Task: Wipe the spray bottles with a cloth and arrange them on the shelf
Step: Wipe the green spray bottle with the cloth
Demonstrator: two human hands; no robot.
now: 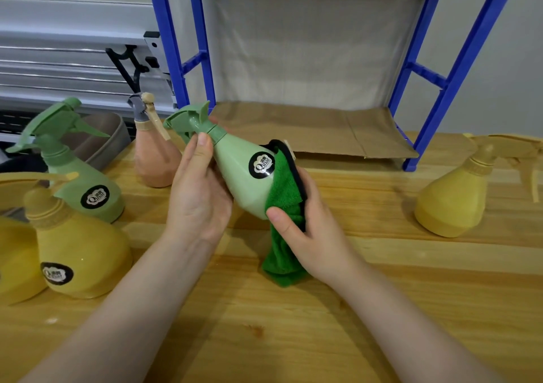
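A pale green plastic spray bottle with a black round label [245,174] is held tilted above the pale wooden surface [367,294], its trigger head pointing up and to the left and its wide base down and to the right. The left hand [198,194] grips the bottle at the neck and upper body, the thumb lying across the collar just below the trigger head and the remaining fingers curled behind the body. The right hand [305,221] holds a bright green terry cloth with black edging [285,194] against the lower right side and base of the bottle; the thumb presses the cloth onto the base, and the other fingers are curled under the fabric, out of view. The loose end of the cloth hangs down to the surface beneath the right palm. A second green spray bottle [85,174], a peach spray bottle with a grey trigger [154,153] and a yellow spray bottle with a label [79,253] stand on the surface to the left. Another yellow spray bottle [455,197] stands well apart at the right. The blue-framed shelf with a brown paper liner [323,130] stands behind the hands
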